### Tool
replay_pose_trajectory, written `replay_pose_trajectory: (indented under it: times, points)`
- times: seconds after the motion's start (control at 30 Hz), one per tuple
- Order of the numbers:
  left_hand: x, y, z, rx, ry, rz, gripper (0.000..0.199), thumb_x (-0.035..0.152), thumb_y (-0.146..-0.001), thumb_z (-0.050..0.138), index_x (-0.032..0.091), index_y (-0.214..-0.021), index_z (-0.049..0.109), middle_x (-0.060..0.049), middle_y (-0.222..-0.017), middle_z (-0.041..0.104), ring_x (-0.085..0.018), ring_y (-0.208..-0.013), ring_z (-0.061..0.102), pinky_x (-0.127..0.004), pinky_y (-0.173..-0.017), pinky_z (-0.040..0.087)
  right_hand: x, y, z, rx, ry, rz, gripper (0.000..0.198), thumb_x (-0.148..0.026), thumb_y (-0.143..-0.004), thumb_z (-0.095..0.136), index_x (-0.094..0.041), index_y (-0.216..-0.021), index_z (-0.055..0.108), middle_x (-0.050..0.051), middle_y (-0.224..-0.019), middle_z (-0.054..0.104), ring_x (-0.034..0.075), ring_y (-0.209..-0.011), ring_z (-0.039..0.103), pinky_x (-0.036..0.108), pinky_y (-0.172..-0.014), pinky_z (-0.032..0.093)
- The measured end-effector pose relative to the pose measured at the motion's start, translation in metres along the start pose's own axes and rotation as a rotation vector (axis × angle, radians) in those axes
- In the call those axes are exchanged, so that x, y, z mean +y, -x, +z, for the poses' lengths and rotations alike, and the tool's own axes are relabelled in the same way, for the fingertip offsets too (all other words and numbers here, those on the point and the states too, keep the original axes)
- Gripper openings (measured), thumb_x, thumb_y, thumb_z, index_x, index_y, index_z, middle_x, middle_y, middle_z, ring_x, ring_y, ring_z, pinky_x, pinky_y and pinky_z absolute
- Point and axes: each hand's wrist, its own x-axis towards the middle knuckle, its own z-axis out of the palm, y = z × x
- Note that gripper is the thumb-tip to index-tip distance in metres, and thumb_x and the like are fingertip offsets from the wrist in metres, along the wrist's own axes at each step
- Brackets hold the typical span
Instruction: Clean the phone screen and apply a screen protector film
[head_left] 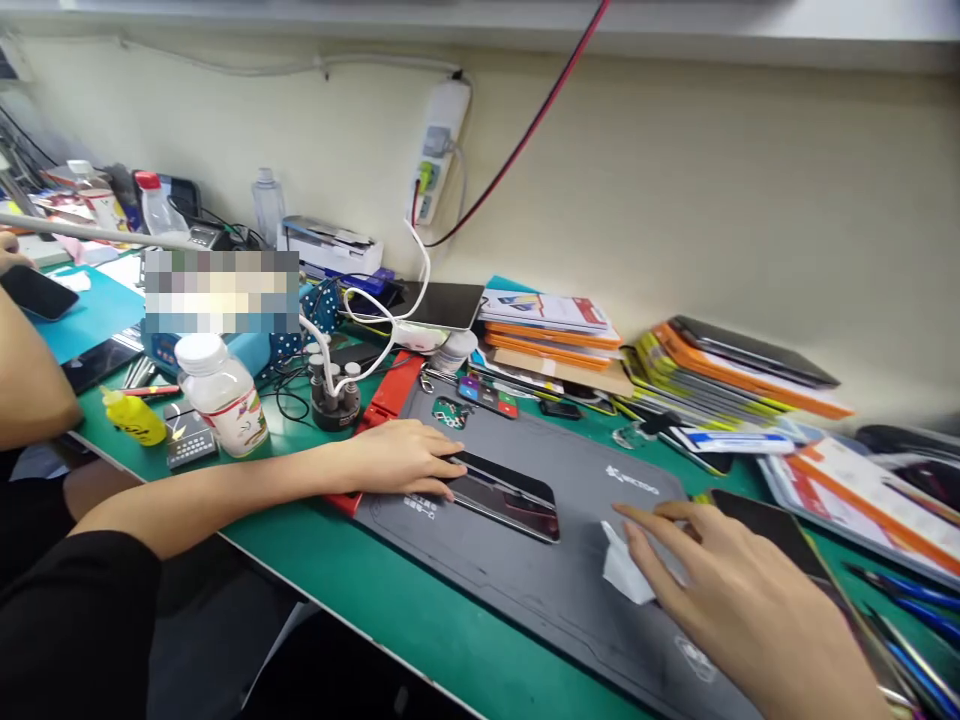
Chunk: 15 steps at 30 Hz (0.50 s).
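Observation:
A black smartphone [510,495] lies flat on a dark grey work mat [487,560], its glossy surface reflecting the surroundings. My left hand [405,458] rests at the phone's left end, with the thumb on the near edge and the fingers over the far edge. To the right of the phone, my right hand [720,560] is over the mat, apart from the phone. It holds a folded white wipe [624,570] between thumb and fingers. A small green circuit board [451,412] and a strip of coloured tiles [487,396] lie at the mat's far edge.
Behind the mat stand stacks of orange-edged boxes [551,335] and flat packs [690,385]. Blue-handled tools [915,595] lie at the right. Left are a white-capped jar [229,400], a yellow bottle [135,417] and a round black holder [335,405]. Another person's arm [30,370] is at far left.

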Motion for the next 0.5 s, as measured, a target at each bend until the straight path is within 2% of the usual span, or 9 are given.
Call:
replay_pose_trajectory:
  times: [0.07,0.13,0.2,0.33,0.5]
  points:
    - [0.002,-0.001,0.000,-0.015,-0.058,0.007,0.040,0.048,-0.107,0.057,0.019,-0.129,0.075,-0.011,-0.144,0.071,-0.025,-0.127,0.072,-0.034,-0.097,0.058,0.000,-0.007,0.010,-0.011,-0.019,-0.112,0.038,-0.044,-0.108,0.048,-0.023,-0.111,0.080,0.012,-0.101,0.075,0.029,-0.083,0.074,0.044,-0.074,0.058]
    - [0.003,-0.001,0.001,-0.031,-0.116,0.017,0.041,0.048,-0.109,0.053,0.018,-0.128,0.075,-0.012,-0.143,0.072,-0.025,-0.127,0.072,-0.034,-0.089,0.060,-0.002,-0.011,0.021,-0.021,-0.106,-0.220,0.035,-0.042,-0.109,0.049,-0.026,-0.122,0.078,0.011,-0.123,0.077,0.030,-0.105,0.077,0.044,-0.088,0.061]
    - [0.005,-0.001,0.001,-0.037,-0.171,0.045,0.043,0.047,-0.111,0.050,0.015,-0.126,0.075,-0.014,-0.141,0.073,-0.024,-0.126,0.072,-0.033,-0.085,0.060,-0.004,-0.012,0.032,-0.013,-0.199,-0.271,0.033,-0.038,-0.109,0.050,-0.029,-0.127,0.076,0.006,-0.139,0.074,0.029,-0.122,0.074,0.043,-0.096,0.062]
    - [0.006,0.000,0.000,0.016,-0.256,0.120,0.043,0.043,-0.112,0.049,0.011,-0.126,0.074,-0.017,-0.137,0.074,-0.025,-0.124,0.073,-0.032,-0.085,0.060,-0.006,-0.008,0.041,0.005,-0.270,-0.272,0.031,-0.028,-0.108,0.056,-0.028,-0.133,0.074,0.003,-0.139,0.075,0.024,-0.123,0.075,0.041,-0.105,0.062]
    - [0.009,0.001,0.002,0.080,-0.290,0.124,0.040,0.042,-0.109,0.056,0.010,-0.124,0.075,-0.019,-0.132,0.076,-0.026,-0.120,0.075,-0.032,-0.086,0.060,-0.011,-0.003,0.030,0.014,-0.219,-0.358,0.037,-0.013,-0.104,0.060,-0.020,-0.139,0.069,0.007,-0.140,0.075,0.023,-0.125,0.074,0.038,-0.111,0.058]
